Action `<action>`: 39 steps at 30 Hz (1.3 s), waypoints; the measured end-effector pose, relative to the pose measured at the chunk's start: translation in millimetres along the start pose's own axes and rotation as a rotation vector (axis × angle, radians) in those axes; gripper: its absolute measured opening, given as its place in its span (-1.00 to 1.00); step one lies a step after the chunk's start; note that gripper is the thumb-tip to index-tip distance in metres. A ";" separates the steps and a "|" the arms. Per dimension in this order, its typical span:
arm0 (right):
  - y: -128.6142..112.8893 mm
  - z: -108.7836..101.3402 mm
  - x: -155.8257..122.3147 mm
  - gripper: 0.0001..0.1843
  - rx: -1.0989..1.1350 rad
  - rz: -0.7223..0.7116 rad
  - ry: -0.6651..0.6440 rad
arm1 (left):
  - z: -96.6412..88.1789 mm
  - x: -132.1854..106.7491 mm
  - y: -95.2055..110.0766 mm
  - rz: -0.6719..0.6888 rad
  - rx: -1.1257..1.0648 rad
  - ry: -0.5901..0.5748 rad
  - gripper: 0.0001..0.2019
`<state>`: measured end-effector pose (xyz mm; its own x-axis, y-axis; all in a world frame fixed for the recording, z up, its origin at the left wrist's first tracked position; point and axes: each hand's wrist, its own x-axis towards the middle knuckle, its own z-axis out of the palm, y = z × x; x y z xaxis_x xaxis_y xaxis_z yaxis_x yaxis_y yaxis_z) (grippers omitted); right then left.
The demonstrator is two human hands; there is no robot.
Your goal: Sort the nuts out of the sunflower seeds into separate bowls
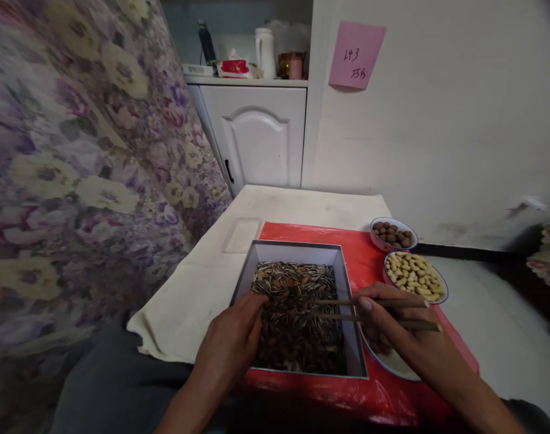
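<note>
My right hand (388,313) holds a pair of wooden chopsticks (413,303). Their tips are slightly apart, at the seeds inside a shallow rectangular box (355,337). Striped sunflower seeds (324,277) fill the box, with brown almond-like nuts (290,282) scattered among them. My left hand (232,337) reaches over the box's left wall, its fingers bent together and the tips by the seeds. Whatever those fingers pinch is hidden. Under my right hand, a white dish (399,364) is partly covered and has some brown pieces in it.
To the right stand a bowl of peanuts (415,277) and, behind it, a bowl of round brown nuts (392,235). A clear plastic lid or tray (242,235) lies left of the red sheet (302,232). A floral curtain (98,150) hangs at the left.
</note>
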<state>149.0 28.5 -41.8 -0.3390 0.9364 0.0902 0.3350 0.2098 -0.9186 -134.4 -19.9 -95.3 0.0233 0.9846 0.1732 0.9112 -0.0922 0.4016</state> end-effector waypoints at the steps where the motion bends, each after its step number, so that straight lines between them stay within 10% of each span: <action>1: 0.0 1.5 -0.4 -0.70 -0.001 0.011 -0.009 | 0.1 -0.4 -0.5 -0.001 0.003 -0.004 -0.69; 29: 11.4 27.1 -18.0 -0.63 -0.071 0.073 0.105 | -16.0 2.3 -14.7 0.031 -0.450 -0.029 -0.75; 39: 7.3 67.8 -36.4 -0.53 0.062 0.181 0.297 | -19.4 60.0 -29.6 0.285 -0.420 -0.022 -0.75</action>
<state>104.2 -23.2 -77.9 -0.0060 0.9997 0.0236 0.3089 0.0243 -0.9508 -167.9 39.0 -79.3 0.2600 0.9140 0.3114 0.6232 -0.4052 0.6690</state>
